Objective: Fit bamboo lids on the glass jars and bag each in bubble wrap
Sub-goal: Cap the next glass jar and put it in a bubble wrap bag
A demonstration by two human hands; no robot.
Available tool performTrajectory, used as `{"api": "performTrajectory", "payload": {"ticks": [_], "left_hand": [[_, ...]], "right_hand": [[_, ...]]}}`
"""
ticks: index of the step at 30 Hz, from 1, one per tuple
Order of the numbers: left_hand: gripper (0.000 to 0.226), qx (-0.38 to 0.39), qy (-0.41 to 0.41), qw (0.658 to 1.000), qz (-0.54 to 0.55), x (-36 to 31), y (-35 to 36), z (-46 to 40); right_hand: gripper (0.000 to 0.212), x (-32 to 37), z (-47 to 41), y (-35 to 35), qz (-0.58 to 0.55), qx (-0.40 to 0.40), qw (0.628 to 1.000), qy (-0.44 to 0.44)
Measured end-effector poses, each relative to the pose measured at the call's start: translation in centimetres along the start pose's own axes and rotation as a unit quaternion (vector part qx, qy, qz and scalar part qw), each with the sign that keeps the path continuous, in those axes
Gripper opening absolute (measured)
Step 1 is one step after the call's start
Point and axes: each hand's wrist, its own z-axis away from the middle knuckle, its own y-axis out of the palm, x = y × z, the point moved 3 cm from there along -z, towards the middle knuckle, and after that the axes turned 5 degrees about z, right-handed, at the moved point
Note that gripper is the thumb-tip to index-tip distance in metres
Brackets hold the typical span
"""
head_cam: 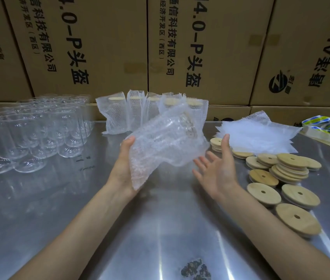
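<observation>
Left hand gripped bagged jar above surface, right hand just right of jar w/ fingers spread open, lids farther right, empty jars left of it

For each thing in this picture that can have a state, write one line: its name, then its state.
Left hand: grips the bagged jar, held above the table.
Right hand: open, fingers spread, beside the bag.
Bagged jar: lidded, tilted, inside a bubble bag.
Finished bagged jars: upright in a row at the back.
Bare glass jars: uncapped, grouped at the left.
Bamboo lids: loose, partly stacked.
Bubble bags: flat in a pile.
Tape rolls: unused, far right.
</observation>
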Motion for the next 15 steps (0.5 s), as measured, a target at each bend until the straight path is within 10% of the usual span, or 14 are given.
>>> {"api": "performTrajectory", "payload": {"ticks": [3,8,15], "left_hand": [[0.040,-0.011,0.049,0.999,0.005,0.2,1.1,0.6],[0.067,-0.075,0.095,0.991,-0.062,1.9,1.8,2.0],[0.082,-0.035,0.137,0.978,-0.154,4.2,2.6,2.9]], "right_hand": [[0.117,-1.6,1.0,1.9,0.014,0.102,0.992,0.067],[0.075,-4.8,3.9,5.5,0.102,0.317,0.942,0.050],[0.052,-1.3,2.6,4.0,-0.035,0.198,0.979,0.018]]}}
